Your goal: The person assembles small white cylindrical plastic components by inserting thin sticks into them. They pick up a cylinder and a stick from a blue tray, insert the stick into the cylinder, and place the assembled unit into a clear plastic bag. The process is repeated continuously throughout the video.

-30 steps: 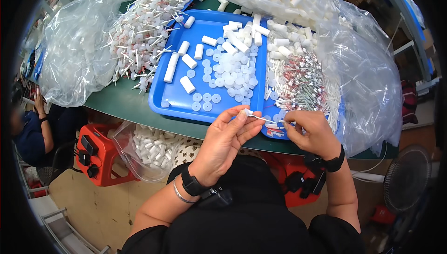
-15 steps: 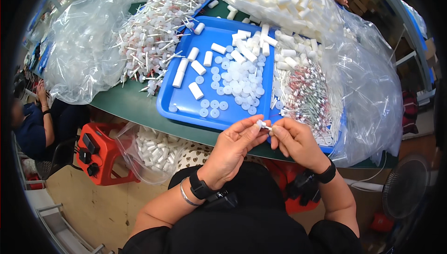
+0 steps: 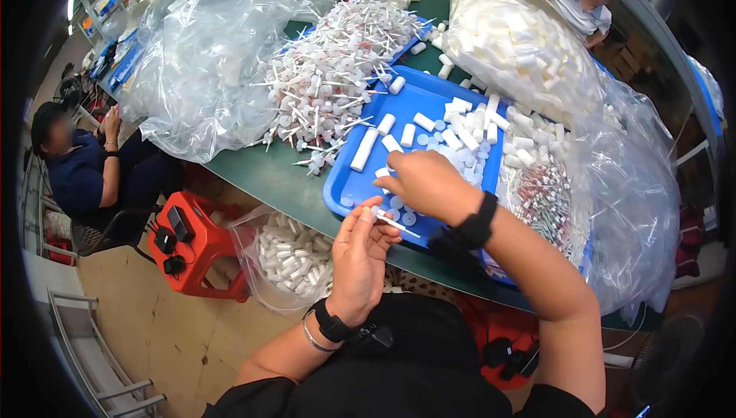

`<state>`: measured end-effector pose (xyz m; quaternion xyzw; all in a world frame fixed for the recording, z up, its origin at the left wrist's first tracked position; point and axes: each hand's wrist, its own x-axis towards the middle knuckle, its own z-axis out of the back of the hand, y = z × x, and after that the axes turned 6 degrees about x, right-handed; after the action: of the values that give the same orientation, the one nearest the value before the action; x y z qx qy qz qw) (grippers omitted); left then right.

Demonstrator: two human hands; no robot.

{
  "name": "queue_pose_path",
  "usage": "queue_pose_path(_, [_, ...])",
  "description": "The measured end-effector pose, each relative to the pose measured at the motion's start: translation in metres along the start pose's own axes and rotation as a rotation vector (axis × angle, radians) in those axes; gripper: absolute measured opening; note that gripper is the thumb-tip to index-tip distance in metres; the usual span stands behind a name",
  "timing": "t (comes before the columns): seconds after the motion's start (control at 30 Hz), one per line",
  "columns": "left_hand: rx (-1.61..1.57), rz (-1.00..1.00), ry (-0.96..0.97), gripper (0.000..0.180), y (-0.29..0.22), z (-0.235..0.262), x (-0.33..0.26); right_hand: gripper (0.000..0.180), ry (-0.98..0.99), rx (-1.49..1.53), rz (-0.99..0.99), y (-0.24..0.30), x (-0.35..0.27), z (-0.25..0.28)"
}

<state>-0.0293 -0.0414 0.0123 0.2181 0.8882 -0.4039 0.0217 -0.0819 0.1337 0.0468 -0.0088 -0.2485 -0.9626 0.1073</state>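
Note:
Between the thumb and fingers of my left hand (image 3: 359, 261) is a thin white stick (image 3: 397, 223) with a small pale piece at its upper end. It points right, just off the front edge of the blue tray (image 3: 337, 188). My right hand (image 3: 431, 184) reaches over the tray, thumb and fingertips closed about a short white cylinder (image 3: 382, 176); the hand partly hides it. Other white cylinders (image 3: 364, 150) lie beside it. Translucent round discs (image 3: 464, 159) are scattered in the tray, some under my right hand.
Left of the tray rises a heap of white sticks with discs (image 3: 330, 73). A tray of thin wired parts (image 3: 544, 196) stands right. Clear plastic bags (image 3: 207, 73) and a bag of white cylinders (image 3: 529, 42) flank them. A red stool (image 3: 203, 245) and two other people are nearby.
My hands have parted. The left keeps the thin stick and has moved left; the right has gone over the tray to a white cylinder. The whole view has shifted and turned.

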Motion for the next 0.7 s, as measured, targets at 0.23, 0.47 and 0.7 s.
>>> queue_pose_path(0.23, [0.095, -0.089, -0.003, 0.035, -0.005, 0.01, 0.006, 0.03, 0.002, -0.041, -0.084, 0.0, -0.004, -0.007])
queue_pose_path(0.47, [0.248, -0.061, 0.243, 0.034, 0.003, -0.004, 0.005, 0.025, 0.067, 0.738, -0.313, 0.028, -0.091, 0.035])
queue_pose_path(0.7, [0.276, 0.115, 0.405, 0.029, 0.016, -0.004, -0.015, 0.029, 0.144, 1.392, -0.64, 0.012, -0.147, 0.028])
